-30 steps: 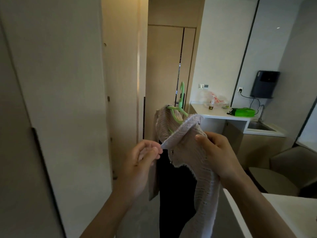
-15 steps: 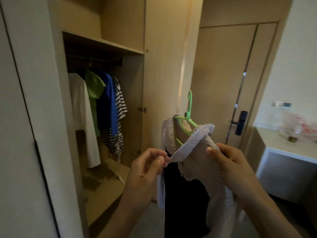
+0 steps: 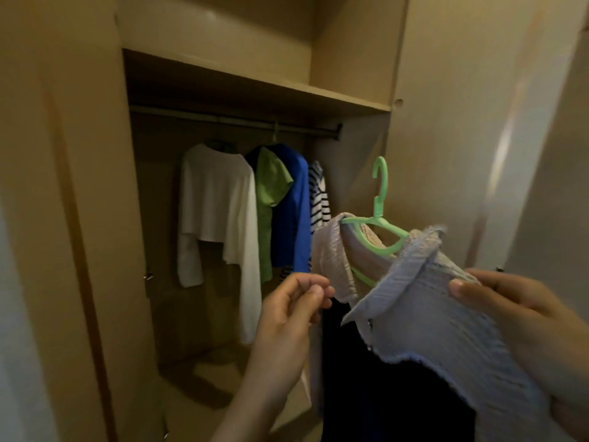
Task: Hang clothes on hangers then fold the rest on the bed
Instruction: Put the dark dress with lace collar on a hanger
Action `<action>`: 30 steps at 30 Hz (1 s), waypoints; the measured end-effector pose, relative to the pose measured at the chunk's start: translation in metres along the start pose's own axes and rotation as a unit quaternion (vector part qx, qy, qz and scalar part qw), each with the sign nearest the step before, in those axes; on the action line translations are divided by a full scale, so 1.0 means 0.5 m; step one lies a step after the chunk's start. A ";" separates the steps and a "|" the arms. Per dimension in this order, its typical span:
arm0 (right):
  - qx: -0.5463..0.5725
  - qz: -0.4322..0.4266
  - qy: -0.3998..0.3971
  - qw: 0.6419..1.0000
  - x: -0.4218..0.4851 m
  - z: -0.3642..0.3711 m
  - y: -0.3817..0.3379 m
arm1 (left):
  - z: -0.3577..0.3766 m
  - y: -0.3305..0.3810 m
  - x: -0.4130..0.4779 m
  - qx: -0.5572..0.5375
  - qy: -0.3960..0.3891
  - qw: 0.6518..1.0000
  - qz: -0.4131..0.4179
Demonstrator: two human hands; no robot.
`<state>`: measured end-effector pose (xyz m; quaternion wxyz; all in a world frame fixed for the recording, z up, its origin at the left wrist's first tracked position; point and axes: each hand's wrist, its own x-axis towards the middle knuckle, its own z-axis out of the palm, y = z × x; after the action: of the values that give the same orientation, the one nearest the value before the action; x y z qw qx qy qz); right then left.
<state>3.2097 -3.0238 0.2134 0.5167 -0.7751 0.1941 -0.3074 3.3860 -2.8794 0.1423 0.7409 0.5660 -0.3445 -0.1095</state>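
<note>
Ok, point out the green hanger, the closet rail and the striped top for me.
green hanger (image 3: 378,207): head view, on the neck below its hook.
closet rail (image 3: 229,119): head view, on its bare middle stretch.
striped top (image 3: 318,199): head view, on its sleeve.

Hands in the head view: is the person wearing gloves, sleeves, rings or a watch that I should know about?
No. Both the left hand and the right hand are bare: no gloves, rings or watch show. The left forearm is uncovered to the frame edge. The right arm is cut off near the wrist, so a sleeve there cannot be ruled out.
</note>
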 end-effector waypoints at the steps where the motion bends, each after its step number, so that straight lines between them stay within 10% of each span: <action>1: 0.018 0.003 -0.015 1.000 0.035 0.009 -0.003 | -0.003 -0.004 0.026 0.008 0.013 1.000 0.012; 20: 0.200 -0.013 -0.292 0.935 0.705 0.367 -0.010 | -0.151 0.002 0.421 0.148 0.298 0.936 0.111; 30: 0.188 -0.063 -0.293 0.935 0.908 0.634 -0.184 | -0.286 0.072 0.630 0.172 0.406 0.891 0.108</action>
<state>3.7567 -3.0529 0.3356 0.6665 -0.7302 -0.0766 -0.1296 3.7013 -2.9323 0.2794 0.7143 0.6392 -0.0859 0.2717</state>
